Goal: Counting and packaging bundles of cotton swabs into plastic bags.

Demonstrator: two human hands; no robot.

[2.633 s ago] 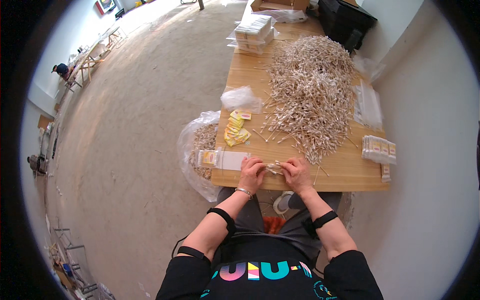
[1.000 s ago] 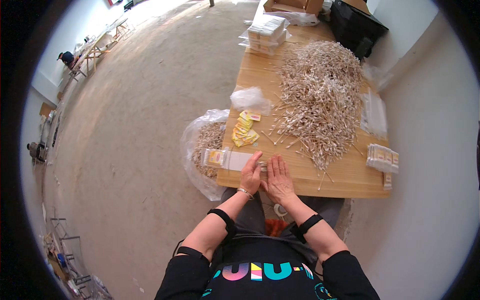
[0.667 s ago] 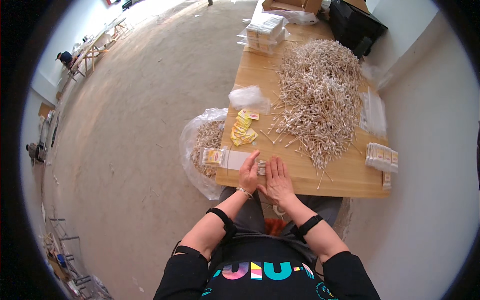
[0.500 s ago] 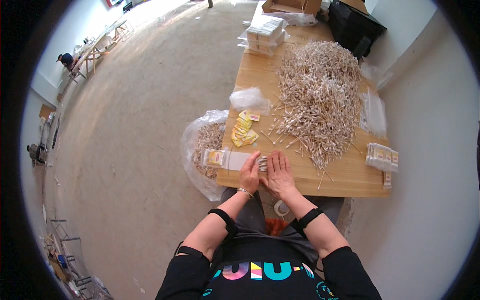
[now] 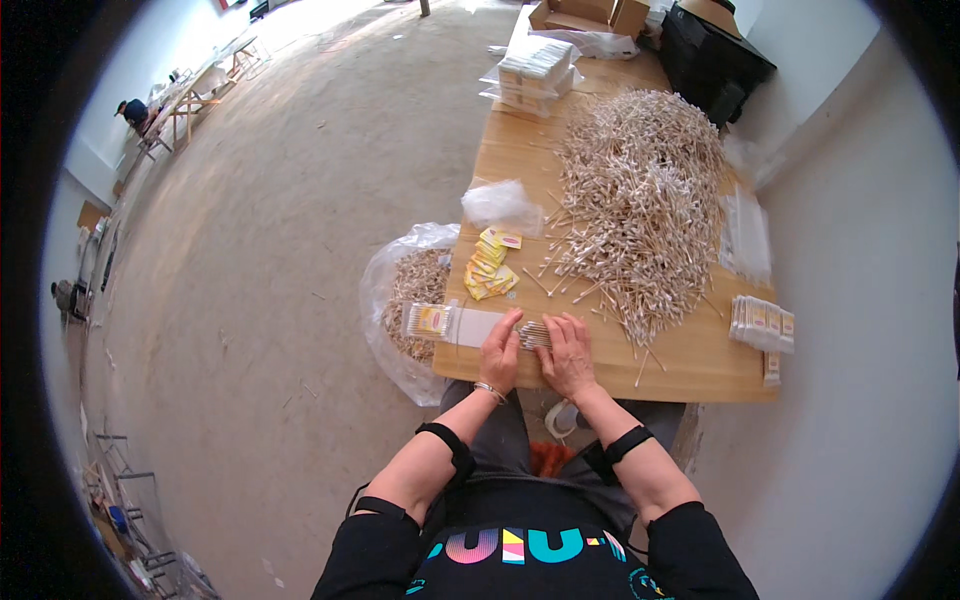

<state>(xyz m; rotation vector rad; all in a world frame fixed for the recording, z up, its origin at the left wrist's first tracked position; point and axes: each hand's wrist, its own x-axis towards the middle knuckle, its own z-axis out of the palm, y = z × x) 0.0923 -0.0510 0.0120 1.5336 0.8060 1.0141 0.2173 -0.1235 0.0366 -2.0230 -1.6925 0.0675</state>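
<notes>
A small row of cotton swabs (image 5: 535, 335) lies on the table near its front edge, between my two hands. My left hand (image 5: 499, 348) is cupped against the swabs' left ends. Over their right ends curve the bent fingers of my right hand (image 5: 568, 358). To the left of my left hand is a flat white strip (image 5: 477, 327). A clear packet of swabs with a yellow card (image 5: 430, 320) sits at the strip's outer end, by the table's left edge. Beyond the strip, several yellow cards (image 5: 488, 268) are fanned out.
A large heap of loose swabs (image 5: 640, 180) covers much of the wooden table (image 5: 690, 375). Filled packets (image 5: 762, 322) lie at right, empty clear bags (image 5: 745, 235) above them. Stacked packs (image 5: 535, 70) and a black bin (image 5: 710, 60) stand at the far end. A swab-filled bag (image 5: 400, 370) stands at left.
My right hand's fingers went from flat and straight to bent over the swabs. It shifted slightly right, and more of the swabs now shows between my hands.
</notes>
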